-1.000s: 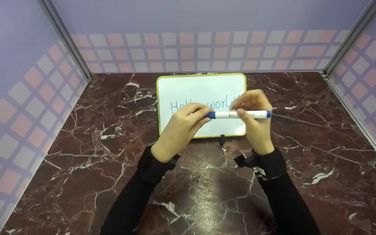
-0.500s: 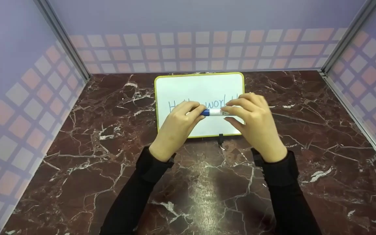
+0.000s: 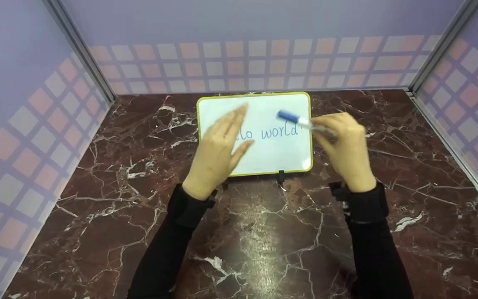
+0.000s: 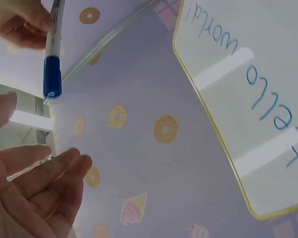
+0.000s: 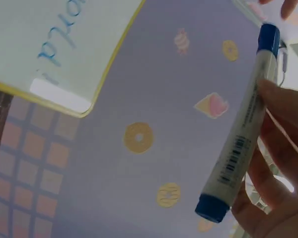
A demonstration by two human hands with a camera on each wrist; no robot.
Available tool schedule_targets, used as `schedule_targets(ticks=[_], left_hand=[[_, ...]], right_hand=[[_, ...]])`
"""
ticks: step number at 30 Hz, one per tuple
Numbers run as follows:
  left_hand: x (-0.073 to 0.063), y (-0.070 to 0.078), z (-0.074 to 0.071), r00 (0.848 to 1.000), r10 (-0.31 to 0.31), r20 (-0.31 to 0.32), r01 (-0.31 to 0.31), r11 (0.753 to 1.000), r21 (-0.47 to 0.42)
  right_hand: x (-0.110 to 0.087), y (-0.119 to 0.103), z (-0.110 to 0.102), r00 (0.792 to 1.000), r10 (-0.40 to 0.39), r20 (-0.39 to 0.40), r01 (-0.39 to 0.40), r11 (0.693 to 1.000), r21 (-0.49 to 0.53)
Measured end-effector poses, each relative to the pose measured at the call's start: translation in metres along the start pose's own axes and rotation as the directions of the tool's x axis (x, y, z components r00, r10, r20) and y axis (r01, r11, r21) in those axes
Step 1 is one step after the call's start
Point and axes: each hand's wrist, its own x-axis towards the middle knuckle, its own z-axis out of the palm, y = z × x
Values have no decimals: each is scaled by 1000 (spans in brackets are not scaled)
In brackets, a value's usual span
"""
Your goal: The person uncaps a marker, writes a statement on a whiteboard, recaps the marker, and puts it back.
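My right hand (image 3: 342,143) pinches a capped marker (image 5: 241,134), white with a blue cap and a blue end, between thumb and fingers. In the head view the marker's blue cap (image 3: 287,116) points up and left, overlapping the whiteboard. The whiteboard (image 3: 272,160) has a yellow frame and bears "Hello world!" in blue, its first letters hidden behind my left hand (image 3: 220,145). That hand holds nothing; its fingers are extended and the thumb stands apart. In the left wrist view the capped end of the marker is a short way from the left fingertips (image 4: 82,161).
A small black piece (image 3: 281,176) sits at the whiteboard's lower edge. The dark red marbled tabletop (image 3: 98,232) runs between purple patterned panels (image 3: 247,25) at the back and both sides.
The left hand has let go of the marker's blue cap and spread its fingers. My right hand has moved right with the marker, which has turned from level to tilted.
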Motion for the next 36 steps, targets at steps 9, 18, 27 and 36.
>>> schedule_targets(ticks=[9, 18, 27, 36], left_hand=[[-1, -54, -12, 914, -400, 69, 376, 899, 225], [-14, -83, -4, 857, -501, 124, 477, 860, 180], [-15, -90, 0, 842, -514, 162, 481, 853, 202], [-17, -91, 0, 823, -534, 191, 502, 843, 195]], right_hand=[[-8, 95, 18, 885, 463, 41, -457, 883, -108], [-18, 141, 40, 648, 635, 421, -546, 772, -325], [-16, 155, 52, 598, 682, 421, -547, 731, -408], [-16, 160, 57, 596, 707, 380, -538, 703, -466]])
